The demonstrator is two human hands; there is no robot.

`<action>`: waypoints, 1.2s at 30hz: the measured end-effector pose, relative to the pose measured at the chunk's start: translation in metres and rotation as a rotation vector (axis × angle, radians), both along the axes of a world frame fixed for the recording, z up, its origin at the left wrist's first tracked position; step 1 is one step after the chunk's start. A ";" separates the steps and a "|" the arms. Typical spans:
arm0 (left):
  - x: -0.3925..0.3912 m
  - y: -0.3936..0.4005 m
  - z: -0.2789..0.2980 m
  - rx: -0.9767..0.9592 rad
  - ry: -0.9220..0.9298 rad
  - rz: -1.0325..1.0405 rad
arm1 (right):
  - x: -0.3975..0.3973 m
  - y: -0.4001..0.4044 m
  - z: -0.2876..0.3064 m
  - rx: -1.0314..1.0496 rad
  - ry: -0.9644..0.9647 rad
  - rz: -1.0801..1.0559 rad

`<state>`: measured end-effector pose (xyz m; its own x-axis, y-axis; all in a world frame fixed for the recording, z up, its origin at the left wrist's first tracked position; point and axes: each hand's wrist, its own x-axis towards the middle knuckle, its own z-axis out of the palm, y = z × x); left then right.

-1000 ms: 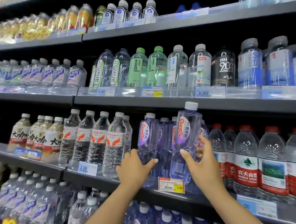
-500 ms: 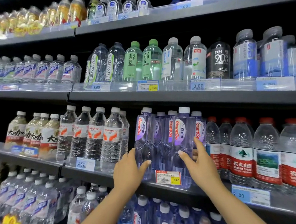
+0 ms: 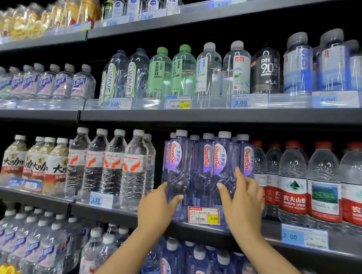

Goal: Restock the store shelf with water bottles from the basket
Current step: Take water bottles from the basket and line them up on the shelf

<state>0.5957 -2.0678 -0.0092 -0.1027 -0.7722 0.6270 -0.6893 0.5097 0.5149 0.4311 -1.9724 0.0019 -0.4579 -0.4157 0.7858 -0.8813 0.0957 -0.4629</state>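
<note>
Several tall purple Ganten water bottles stand in a tight group on the third shelf. My left hand wraps the lower body of the front left Ganten bottle, thumb across its front. The front right Ganten bottle is gripped low down by my right hand, thumb in front and fingers behind. Both bottles stand upright with their bases on the shelf, behind the yellow 3.00 price tag. The basket is out of view.
Clear white-capped bottles crowd the left of the purple group, and red-capped Nongfu Spring bottles press in on the right. The shelf above hangs close over the caps. More Ganten bottles fill the shelf below.
The right bottle, held raised and tilted a second ago, has come down and back into the row and now stands level with the others. Both hands stay on their bottles.
</note>
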 end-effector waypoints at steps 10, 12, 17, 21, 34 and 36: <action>-0.021 0.004 -0.002 -0.017 -0.067 0.073 | -0.015 0.008 0.016 0.144 -0.130 0.168; -0.021 0.005 -0.003 -0.019 -0.063 0.077 | -0.014 0.010 0.015 0.173 -0.118 0.136; -0.015 0.017 -0.003 -0.007 -0.066 0.026 | -0.012 0.013 0.014 0.242 -0.119 0.091; -0.006 0.043 0.002 -0.101 -0.115 0.008 | -0.013 0.022 0.012 0.247 -0.111 0.113; 0.092 0.171 -0.054 -0.236 -0.325 -0.033 | 0.057 0.128 -0.054 0.219 0.193 0.605; 0.116 0.191 -0.077 -0.263 -0.349 -0.003 | 0.073 0.136 -0.074 0.257 0.212 0.675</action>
<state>0.7116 -1.8766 -0.0865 -0.3451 -0.5902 0.7298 -0.7974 0.5945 0.1037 0.5038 -1.8367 -0.0720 0.1121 -0.7348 0.6689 -0.8546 -0.4147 -0.3124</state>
